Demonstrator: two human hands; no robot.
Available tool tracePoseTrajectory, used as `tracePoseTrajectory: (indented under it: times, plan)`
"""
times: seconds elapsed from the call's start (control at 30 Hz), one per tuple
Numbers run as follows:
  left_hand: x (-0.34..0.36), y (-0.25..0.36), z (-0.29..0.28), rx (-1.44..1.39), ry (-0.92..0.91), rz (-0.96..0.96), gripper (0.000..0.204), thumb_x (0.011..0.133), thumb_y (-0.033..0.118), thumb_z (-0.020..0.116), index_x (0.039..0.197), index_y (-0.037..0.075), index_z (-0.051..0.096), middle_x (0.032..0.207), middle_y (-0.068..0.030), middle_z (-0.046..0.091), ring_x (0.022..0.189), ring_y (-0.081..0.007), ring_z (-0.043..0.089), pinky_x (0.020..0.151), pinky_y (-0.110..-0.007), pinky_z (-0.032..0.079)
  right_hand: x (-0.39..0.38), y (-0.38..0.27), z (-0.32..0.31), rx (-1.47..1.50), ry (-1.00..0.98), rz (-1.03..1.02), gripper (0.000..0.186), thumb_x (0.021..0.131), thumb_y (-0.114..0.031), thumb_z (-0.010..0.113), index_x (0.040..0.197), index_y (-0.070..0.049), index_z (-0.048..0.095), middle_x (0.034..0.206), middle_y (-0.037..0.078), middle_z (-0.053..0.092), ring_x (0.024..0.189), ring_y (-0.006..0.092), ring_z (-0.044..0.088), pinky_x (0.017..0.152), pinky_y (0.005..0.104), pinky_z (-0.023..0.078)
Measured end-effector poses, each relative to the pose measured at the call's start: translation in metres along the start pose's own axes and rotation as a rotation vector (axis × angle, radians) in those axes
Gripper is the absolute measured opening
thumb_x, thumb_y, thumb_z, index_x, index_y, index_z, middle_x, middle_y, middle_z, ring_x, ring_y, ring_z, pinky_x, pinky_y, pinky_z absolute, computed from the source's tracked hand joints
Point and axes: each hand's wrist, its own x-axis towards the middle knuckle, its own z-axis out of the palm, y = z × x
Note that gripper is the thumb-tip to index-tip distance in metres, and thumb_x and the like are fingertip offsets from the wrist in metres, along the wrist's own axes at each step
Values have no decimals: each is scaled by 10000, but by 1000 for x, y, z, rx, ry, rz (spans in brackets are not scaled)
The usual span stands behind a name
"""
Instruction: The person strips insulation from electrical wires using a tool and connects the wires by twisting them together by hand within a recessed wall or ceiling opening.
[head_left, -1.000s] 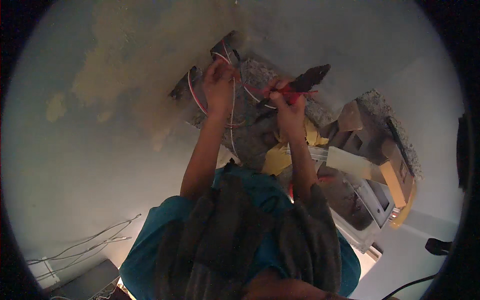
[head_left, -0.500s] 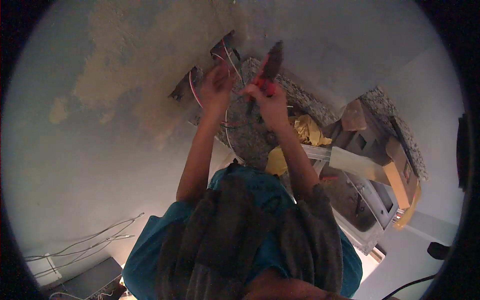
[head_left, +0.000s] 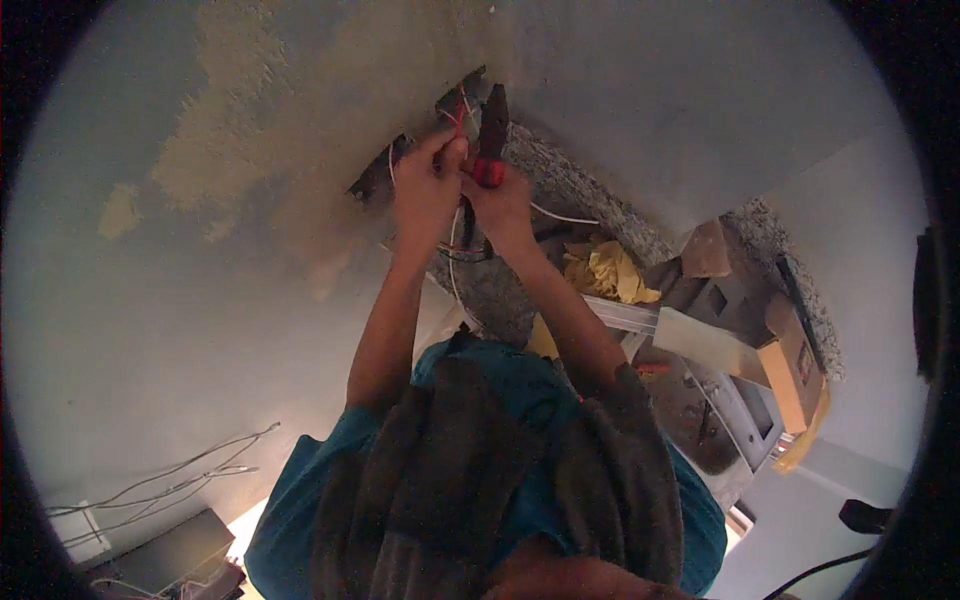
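Observation:
My left hand (head_left: 428, 195) is closed in a pinch on red wires (head_left: 459, 122) that come out of the upper wall box (head_left: 462, 92). My right hand (head_left: 505, 208) grips a pair of pliers (head_left: 493, 122) with red on its handles; the dark jaws point up, beside the box. Both hands are close together, almost touching. Left of my left hand, a second wall box (head_left: 376, 172) has a light wire coming out of it. A white wire (head_left: 567, 216) stretches to the right from behind my right hand. The exact fingertip contact is too small to make out.
Below my hands lies a granite counter (head_left: 500, 300) with loose wires. To the right are crumpled yellow paper (head_left: 612, 272), a brownish block (head_left: 706, 251), an open cardboard box (head_left: 785, 385) and a sink basin (head_left: 705, 430). Grey cables (head_left: 190, 480) stick out of the wall at lower left.
The pliers have moved left toward my left hand and turned more upright. My left hand now pinches the red wires. A white wire shows to the right of my right hand.

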Motion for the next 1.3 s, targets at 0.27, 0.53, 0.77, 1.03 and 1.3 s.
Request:
tracePoseTrajectory:
  times: [0.27, 0.53, 0.77, 1.03, 1.3]
  plan:
    - [14, 1, 21, 265, 47, 64, 222, 880, 164, 608, 1043, 37, 686, 808, -195, 665, 748, -347, 666, 674, -409, 507, 30, -41, -37, -430, 229, -309, 241, 823, -212, 734, 953, -26, 653, 752, 85, 667, 649, 158, 634, 618, 322, 503]
    - [13, -30, 38, 57, 139, -61, 213, 861, 128, 594, 1031, 35, 684, 796, -201, 666, 738, -344, 675, 644, -416, 506, 101, -34, -22, -341, 107, -393, 228, 846, -229, 719, 921, -32, 633, 755, 57, 679, 720, 175, 653, 694, 313, 497]
    - [22, -15, 51, -61, 93, -205, 203, 877, 141, 598, 1024, 32, 686, 783, -205, 670, 704, -331, 676, 639, -398, 504, 117, -24, -28, -351, 12, -416, 207, 853, -160, 697, 954, -12, 594, 887, 66, 726, 820, 173, 685, 752, 317, 516]
    - [27, -32, 67, -72, 222, -100, 201, 868, 110, 633, 1048, 39, 688, 873, -223, 679, 771, -367, 677, 698, -414, 505, 126, -29, -26, -343, 13, -391, 220, 815, -122, 719, 940, -9, 577, 904, 95, 725, 812, 163, 677, 753, 313, 515]
    - [26, -29, 65, 21, 295, 91, 216, 863, 73, 617, 1065, 49, 689, 920, -205, 685, 855, -367, 675, 751, -413, 510, 131, -31, -31, -236, -89, -316, 235, 761, -128, 769, 903, -22, 615, 837, 73, 698, 767, 169, 650, 734, 319, 513]
